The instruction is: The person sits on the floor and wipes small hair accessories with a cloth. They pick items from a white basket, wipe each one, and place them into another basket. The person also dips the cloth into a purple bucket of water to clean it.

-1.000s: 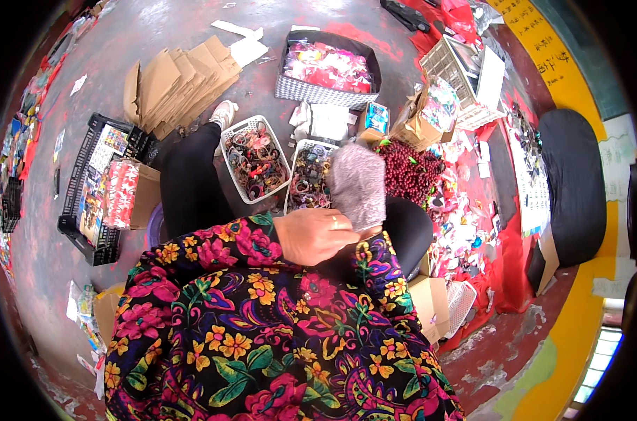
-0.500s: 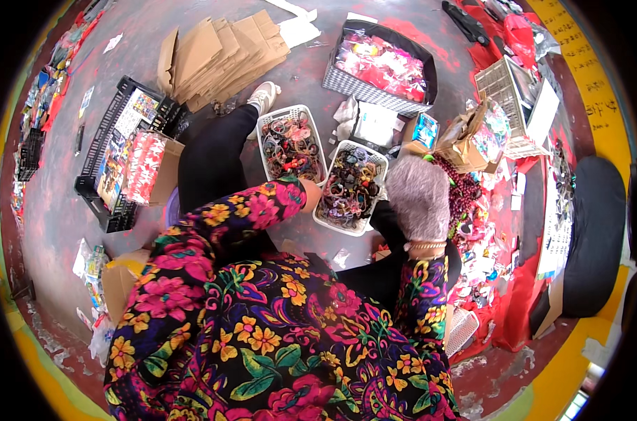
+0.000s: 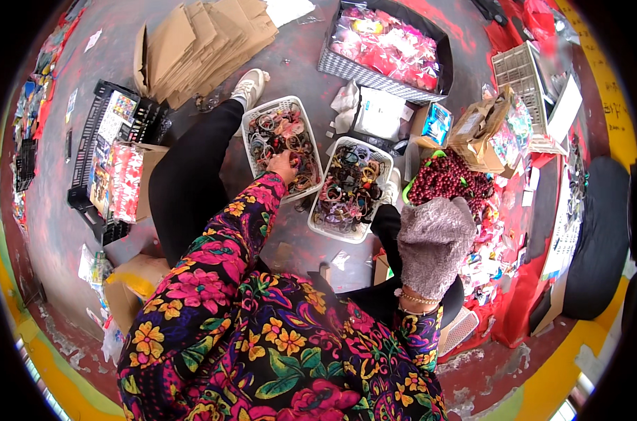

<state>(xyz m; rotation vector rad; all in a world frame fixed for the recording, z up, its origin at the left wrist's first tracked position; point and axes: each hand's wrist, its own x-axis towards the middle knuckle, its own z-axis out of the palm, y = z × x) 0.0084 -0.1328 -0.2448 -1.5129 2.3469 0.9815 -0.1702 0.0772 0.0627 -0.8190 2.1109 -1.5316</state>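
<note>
My left hand (image 3: 283,167) reaches down into a white plastic basket (image 3: 314,145) filled with hair ties (image 3: 271,137) in mixed colours. Its bent fingertips are among the hair ties, and what they pinch is too small to make out. A fuzzy greyish-mauve cover (image 3: 436,242), like a plush mitt or cap, encloses my right hand down to the wrist, where a beaded bracelet shows. Its fingers are hidden inside. To the right of the first basket stands a second white basket (image 3: 382,158), holding mostly dark hair ties (image 3: 350,184).
Dark red beads (image 3: 441,181) lie heaped in a green-edged container beyond the fuzzy cover. A patterned bin (image 3: 396,92) of pink packets stands at the back. Flattened cardboard (image 3: 199,45) and a black crate (image 3: 87,179) are to the left. Small goods litter the right side.
My left hand has moved from the gap between the baskets into the left basket. The covered right hand has shifted right and nearer to me, uncovering more of the dark red beads.
</note>
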